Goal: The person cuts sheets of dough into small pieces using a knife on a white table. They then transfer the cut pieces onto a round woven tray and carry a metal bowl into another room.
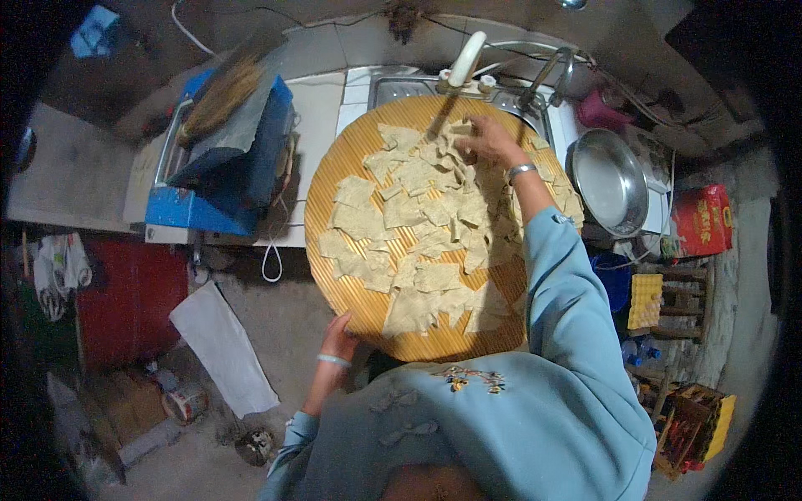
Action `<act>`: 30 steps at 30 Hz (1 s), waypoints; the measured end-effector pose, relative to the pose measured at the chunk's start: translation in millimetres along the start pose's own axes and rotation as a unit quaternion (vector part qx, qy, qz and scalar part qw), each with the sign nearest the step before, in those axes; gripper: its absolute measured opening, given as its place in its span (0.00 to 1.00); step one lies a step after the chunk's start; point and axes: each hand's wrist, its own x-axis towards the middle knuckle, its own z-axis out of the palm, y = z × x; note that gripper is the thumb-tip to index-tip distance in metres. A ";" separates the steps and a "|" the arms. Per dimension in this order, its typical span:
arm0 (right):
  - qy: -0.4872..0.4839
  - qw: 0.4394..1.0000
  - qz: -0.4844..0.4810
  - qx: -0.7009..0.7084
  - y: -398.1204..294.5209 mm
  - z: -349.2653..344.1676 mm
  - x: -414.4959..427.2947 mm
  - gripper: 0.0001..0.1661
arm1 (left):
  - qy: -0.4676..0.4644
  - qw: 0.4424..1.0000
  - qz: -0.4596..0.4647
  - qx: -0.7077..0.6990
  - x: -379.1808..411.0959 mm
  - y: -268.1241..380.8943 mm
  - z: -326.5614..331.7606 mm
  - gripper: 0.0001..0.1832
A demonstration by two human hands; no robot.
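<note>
A large round ribbed tray (332,175), tan in colour, spans the middle of the view in front of my body. Many flat, pale, torn or cut pieces of what looks like dough (407,213) lie scattered and partly overlapping on it. My left hand (338,341) grips the tray's near left edge, its fingers hidden beneath. My right hand (489,141) is over the far right part of the tray, its fingers bent at a small heap of the pieces; whether it pinches one I cannot tell.
Beyond the tray are a steel sink (407,87) and a white faucet (468,59). A metal basin (609,181) stands at the right, near a red bag (698,222). At the left, a blue box (200,210) holds up a brush-like broom (222,100).
</note>
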 end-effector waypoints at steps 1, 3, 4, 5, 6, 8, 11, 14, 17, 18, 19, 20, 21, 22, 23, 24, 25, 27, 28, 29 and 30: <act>-0.029 0.999 0.019 -0.019 3.0 5.6 -4.1 0.39 | 0.007 1.000 0.009 0.015 0.4 1.4 1.7 0.18; -0.087 0.991 0.050 -0.085 -14.7 14.8 -7.9 0.43 | 0.030 0.999 0.022 0.033 0.9 1.6 -0.1 0.17; -0.001 0.995 -0.022 -0.102 -4.1 31.0 -10.8 0.38 | 0.035 0.998 0.017 0.044 5.2 1.3 0.6 0.16; 0.093 0.988 -0.075 -0.098 7.8 44.0 -11.1 0.34 | 0.040 0.998 0.012 0.055 9.7 1.8 1.7 0.16; 0.067 0.996 -0.035 -0.042 -11.8 45.8 -8.1 0.32 | 0.045 0.997 0.001 0.058 8.1 2.6 -4.1 0.16; 0.056 0.995 0.013 0.081 -27.9 34.2 -6.7 0.29 | 0.045 0.997 -0.024 0.064 5.3 6.0 -9.8 0.15; 0.072 0.974 0.039 0.209 -9.8 14.9 4.1 0.26 | 0.075 0.997 -0.014 0.033 0.7 5.0 7.3 0.15; 0.044 0.983 0.063 0.169 6.9 -14.5 3.8 0.26 | 0.049 0.998 -0.005 0.047 4.5 1.2 -1.6 0.18; 0.047 0.991 0.073 0.098 29.5 -33.3 -0.2 0.27 | 0.023 0.999 -0.017 0.032 18.3 -5.2 -21.4 0.18; 0.046 0.991 0.087 0.088 45.2 -34.0 -1.5 0.27 | 0.031 0.998 -0.020 0.045 17.6 -3.1 -13.6 0.18; 0.040 0.991 0.092 0.083 42.4 -36.0 -0.2 0.26 | 0.044 0.997 -0.017 0.053 9.6 1.0 -0.8 0.18; 0.062 0.986 0.119 0.099 42.0 -40.3 -4.5 0.27 | 0.058 0.996 -0.013 0.061 5.8 2.5 6.4 0.18; 0.086 0.985 0.107 0.102 44.4 -40.0 -9.5 0.27 | 0.057 0.996 -0.015 0.061 6.6 2.4 4.2 0.18; 0.110 0.984 0.095 0.105 50.2 -40.2 -15.1 0.28 | 0.055 0.996 -0.017 0.060 8.8 1.7 -0.4 0.19; 0.134 0.982 0.082 0.108 56.2 -40.8 -20.1 0.29 | 0.054 0.997 -0.019 0.060 9.7 1.1 -4.1 0.19; 0.110 0.982 0.106 0.115 68.2 -42.4 -24.9 0.32 | 0.045 0.997 -0.020 0.062 12.6 0.6 -3.8 0.19; 0.070 0.989 0.081 0.105 53.1 -40.7 -30.0 0.33 | 0.043 0.997 -0.016 0.061 11.5 0.4 -6.8 0.19; -0.006 0.996 0.035 0.080 15.7 -30.4 -56.7 0.34 | 0.037 0.998 -0.012 0.055 10.4 -0.1 -6.4 0.18; 0.017 0.999 -0.041 -0.016 15.1 -12.5 -66.1 0.34 | 0.031 0.998 -0.014 0.055 10.2 1.0 0.0 0.18; 0.035 0.987 -0.116 -0.109 12.7 9.3 -71.9 0.35 | 0.028 0.998 -0.016 0.054 9.7 2.0 3.1 0.18; 0.009 0.986 -0.103 -0.129 -8.0 17.4 -71.5 0.34 | 0.036 0.998 -0.017 0.051 8.7 2.1 1.3 0.18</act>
